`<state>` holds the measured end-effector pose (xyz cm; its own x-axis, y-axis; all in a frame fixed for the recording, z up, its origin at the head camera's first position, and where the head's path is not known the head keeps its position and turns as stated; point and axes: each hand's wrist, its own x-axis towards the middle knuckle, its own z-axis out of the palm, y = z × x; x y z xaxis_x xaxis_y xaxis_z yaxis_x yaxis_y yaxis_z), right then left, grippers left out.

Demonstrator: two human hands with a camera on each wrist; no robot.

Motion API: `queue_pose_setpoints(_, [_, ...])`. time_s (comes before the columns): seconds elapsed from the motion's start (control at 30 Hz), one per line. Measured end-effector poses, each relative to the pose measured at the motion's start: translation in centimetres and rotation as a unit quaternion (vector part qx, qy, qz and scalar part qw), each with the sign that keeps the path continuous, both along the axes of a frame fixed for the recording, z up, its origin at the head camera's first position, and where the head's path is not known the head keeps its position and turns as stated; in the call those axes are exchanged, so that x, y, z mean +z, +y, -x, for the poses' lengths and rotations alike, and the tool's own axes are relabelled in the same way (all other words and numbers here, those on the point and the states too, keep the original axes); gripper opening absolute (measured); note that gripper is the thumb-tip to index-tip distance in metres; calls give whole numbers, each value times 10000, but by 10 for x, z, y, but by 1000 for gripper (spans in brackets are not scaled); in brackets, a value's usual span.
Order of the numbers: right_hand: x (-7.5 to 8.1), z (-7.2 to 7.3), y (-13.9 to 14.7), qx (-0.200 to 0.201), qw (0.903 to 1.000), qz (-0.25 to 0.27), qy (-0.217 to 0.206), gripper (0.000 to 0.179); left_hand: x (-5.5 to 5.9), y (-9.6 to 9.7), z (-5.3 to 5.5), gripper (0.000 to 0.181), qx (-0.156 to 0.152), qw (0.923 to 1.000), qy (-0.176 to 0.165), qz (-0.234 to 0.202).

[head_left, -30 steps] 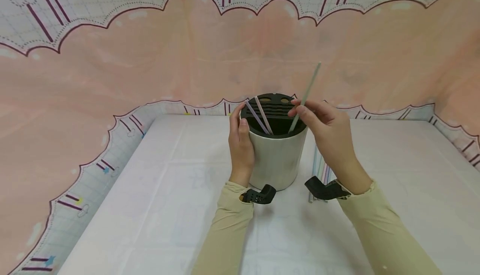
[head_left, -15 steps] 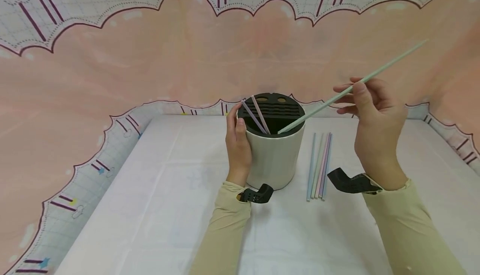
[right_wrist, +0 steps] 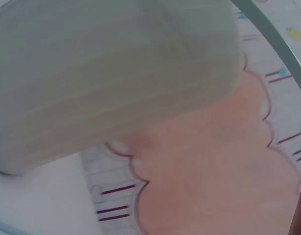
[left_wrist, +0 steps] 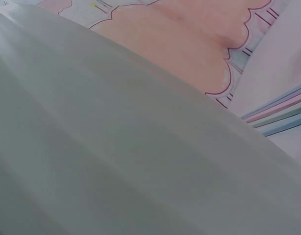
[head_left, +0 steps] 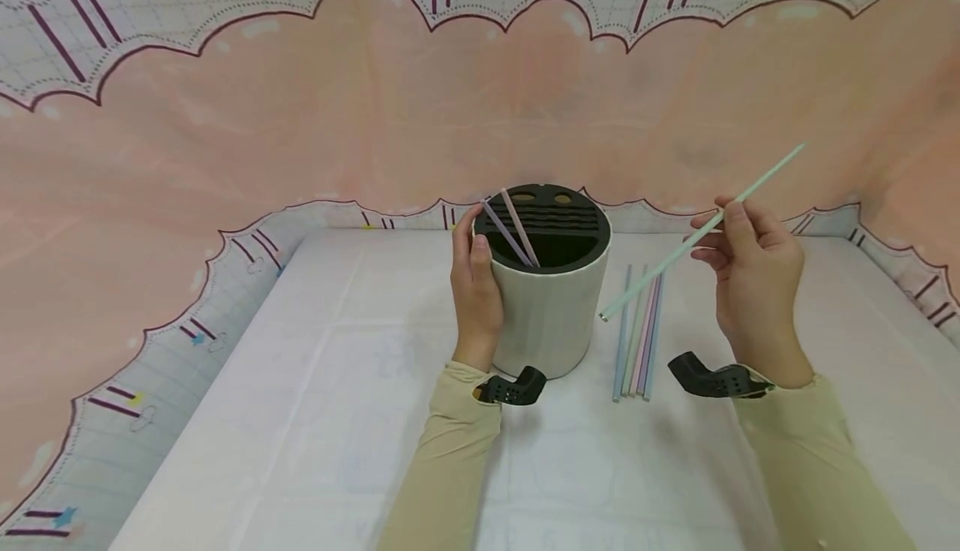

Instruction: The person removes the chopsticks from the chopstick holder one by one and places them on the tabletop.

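A white round utensil holder [head_left: 551, 318] with a black slotted lid [head_left: 547, 217] stands upright on the table. My left hand [head_left: 477, 293] grips its left side, thumb in front. Two straws, one purple [head_left: 504, 232] and one pink [head_left: 520, 226], lean out of the lid's large opening. My right hand [head_left: 757, 267] pinches a pale green straw [head_left: 667, 263] between thumb and fingers, right of the holder. The straw slants, its lower end outside the holder, near the holder's right wall. In the right wrist view, the green straw [right_wrist: 280, 41] crosses the top right corner beside the holder [right_wrist: 116, 73].
Several pastel straws [head_left: 636, 343] lie side by side on the white table [head_left: 360, 418], just right of the holder. The left wrist view shows these straws [left_wrist: 280, 110] past the holder's wall [left_wrist: 116, 137]. A patterned peach cloth [head_left: 420, 117] hangs behind the table.
My right hand has moved right and drawn the green straw out of the holder's opening; the straw's lower end is now outside. My left hand stays on the holder.
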<state>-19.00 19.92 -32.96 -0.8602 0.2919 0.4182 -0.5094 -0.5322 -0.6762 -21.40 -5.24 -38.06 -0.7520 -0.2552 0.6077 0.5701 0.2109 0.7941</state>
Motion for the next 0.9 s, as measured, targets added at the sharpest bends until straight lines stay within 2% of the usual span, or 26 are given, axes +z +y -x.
queue_pose_setpoints(0.17, [-31, 9, 8, 246, 9973, -240, -647, 32, 0, -1, 0, 49, -16, 10000, 36, -30])
queue_pose_setpoints(0.27, [-48, 12, 14, 401, 9890, -692, -1243, 31, 0, -1, -1, 50, -23, 10000, -8, -54])
queue_pose_setpoints(0.43, [-75, 15, 21, 666, 9586, -1705, -2181, 34, -1, -1, -3, 54, -40, 10000, -54, -46])
queue_pose_setpoints(0.63, [-98, 22, 24, 1106, 9233, -2467, -2729, 46, -1, -3, -4, 53, -15, 10000, -75, -36])
queue_pose_setpoints(0.77, [-108, 27, 26, 1083, 9059, -2796, -2991, 49, -1, -3, -4, 52, -55, 10000, -66, -19])
queue_pose_setpoints(0.9, [-114, 30, 27, 1009, 8967, -3021, -3074, 48, -1, -4, -5, 53, -65, 10000, -62, 3])
